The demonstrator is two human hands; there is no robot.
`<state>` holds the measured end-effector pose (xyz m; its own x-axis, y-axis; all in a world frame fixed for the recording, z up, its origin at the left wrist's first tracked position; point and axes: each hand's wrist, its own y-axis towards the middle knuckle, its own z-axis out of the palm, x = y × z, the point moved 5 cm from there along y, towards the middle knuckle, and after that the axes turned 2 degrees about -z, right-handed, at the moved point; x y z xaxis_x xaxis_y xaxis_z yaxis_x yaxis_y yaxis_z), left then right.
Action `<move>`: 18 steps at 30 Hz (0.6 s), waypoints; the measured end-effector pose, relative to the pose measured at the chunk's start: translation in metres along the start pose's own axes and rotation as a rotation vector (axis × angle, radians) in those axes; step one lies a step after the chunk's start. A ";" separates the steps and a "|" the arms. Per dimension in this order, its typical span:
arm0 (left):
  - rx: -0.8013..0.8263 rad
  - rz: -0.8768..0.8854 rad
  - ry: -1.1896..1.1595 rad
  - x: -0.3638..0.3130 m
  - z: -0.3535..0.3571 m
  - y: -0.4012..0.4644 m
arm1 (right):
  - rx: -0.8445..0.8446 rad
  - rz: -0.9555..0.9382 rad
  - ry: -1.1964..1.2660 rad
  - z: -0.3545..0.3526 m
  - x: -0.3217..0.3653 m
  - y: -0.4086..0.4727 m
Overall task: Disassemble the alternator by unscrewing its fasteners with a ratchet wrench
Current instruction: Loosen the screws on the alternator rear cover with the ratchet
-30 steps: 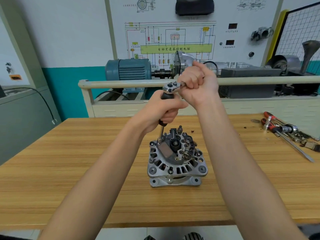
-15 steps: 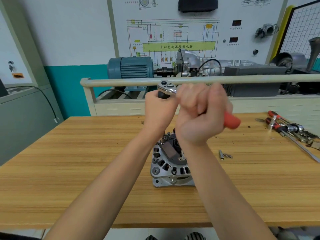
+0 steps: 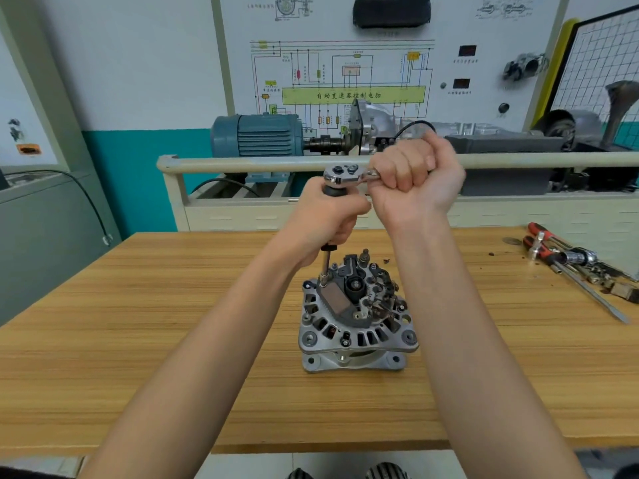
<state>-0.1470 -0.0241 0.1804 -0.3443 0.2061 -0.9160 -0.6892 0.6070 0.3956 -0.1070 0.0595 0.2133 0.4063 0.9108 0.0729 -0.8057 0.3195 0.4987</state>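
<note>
A silver alternator (image 3: 356, 323) stands on the wooden table (image 3: 138, 340), its black rear electronics facing up. A long extension bar (image 3: 325, 267) rises from a fastener at the alternator's upper left edge. My left hand (image 3: 328, 219) grips the black upper part of that bar. The chrome head of the ratchet wrench (image 3: 342, 174) sits on top of the bar. My right hand (image 3: 415, 178) grips the wrench handle, which runs to the right and is hidden in my fist.
Red-handled tools, sockets and a long screwdriver (image 3: 570, 264) lie at the table's right end. Behind the table runs a beige rail (image 3: 242, 164) with a blue motor (image 3: 256, 134) and a wiring-diagram board (image 3: 345, 70). A grey cabinet (image 3: 41, 229) stands left.
My right hand swung the wrench handle from near my body back to the right of the ratchet head. My left hand stayed on the bar.
</note>
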 end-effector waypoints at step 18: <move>0.147 0.069 0.170 -0.007 -0.001 -0.003 | 0.025 0.195 0.107 -0.005 -0.001 0.010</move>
<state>-0.1430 -0.0278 0.1852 -0.4980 0.1261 -0.8579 -0.5645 0.7039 0.4312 -0.1177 0.0635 0.2136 0.1948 0.9777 0.0782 -0.8532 0.1295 0.5053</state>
